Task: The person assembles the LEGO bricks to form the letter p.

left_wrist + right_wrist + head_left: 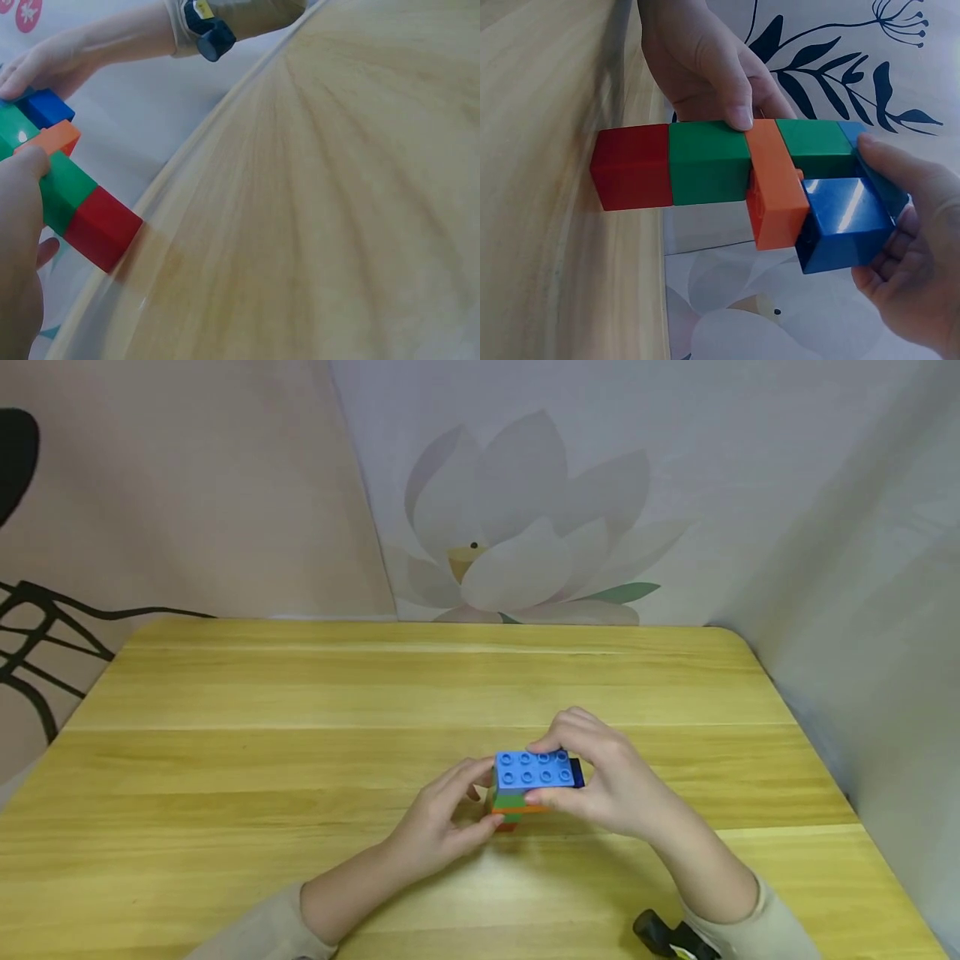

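A tower of toy building blocks stands upright on the table, its red block at the bottom. Above that come a green block, an orange block that juts out sideways, and a second green block. A dark blue block sits on the jutting orange end. A lighter blue block with several studs caps the tower. My left hand holds the tower from the left, thumb at the orange block's edge. My right hand pinches the lighter blue block between thumb and fingers.
The wooden table stretches around the tower on all sides. Behind it hangs a pale backdrop with a large flower print. A black camera is strapped at my right wrist, low over the table's near side.
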`<move>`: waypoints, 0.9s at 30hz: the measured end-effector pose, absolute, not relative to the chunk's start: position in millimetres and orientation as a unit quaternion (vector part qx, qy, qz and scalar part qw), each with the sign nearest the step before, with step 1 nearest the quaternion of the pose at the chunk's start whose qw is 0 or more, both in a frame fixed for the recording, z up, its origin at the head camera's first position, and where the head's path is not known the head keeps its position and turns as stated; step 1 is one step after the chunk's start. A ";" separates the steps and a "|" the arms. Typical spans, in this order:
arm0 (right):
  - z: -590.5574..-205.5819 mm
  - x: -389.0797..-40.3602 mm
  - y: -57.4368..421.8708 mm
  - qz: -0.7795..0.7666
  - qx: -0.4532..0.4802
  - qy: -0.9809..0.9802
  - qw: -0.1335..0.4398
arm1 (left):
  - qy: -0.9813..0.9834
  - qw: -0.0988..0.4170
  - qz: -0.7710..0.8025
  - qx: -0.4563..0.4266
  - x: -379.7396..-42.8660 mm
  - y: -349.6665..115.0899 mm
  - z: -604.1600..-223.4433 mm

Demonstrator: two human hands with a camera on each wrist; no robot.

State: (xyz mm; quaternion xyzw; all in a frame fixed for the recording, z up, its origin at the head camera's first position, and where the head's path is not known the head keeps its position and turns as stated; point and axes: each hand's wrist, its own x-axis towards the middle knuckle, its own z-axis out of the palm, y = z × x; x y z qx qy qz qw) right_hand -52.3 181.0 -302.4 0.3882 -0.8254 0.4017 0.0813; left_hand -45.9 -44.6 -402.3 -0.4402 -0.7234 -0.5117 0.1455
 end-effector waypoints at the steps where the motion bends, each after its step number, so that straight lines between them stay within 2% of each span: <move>1: -302.2 -52.2 180.8 0.402 0.386 -0.826 0.079 | -0.724 0.144 -0.512 -0.439 -45.8 -44.8 -402.5; 9: -307.1 -50.4 181.2 0.406 0.378 -0.828 0.085 | -0.729 0.130 -0.515 -0.433 -46.1 -46.7 -403.9; 27: -338.1 -44.8 199.3 0.472 0.398 -0.771 0.158 | -0.737 0.110 -0.519 -0.418 -44.4 -47.4 -404.3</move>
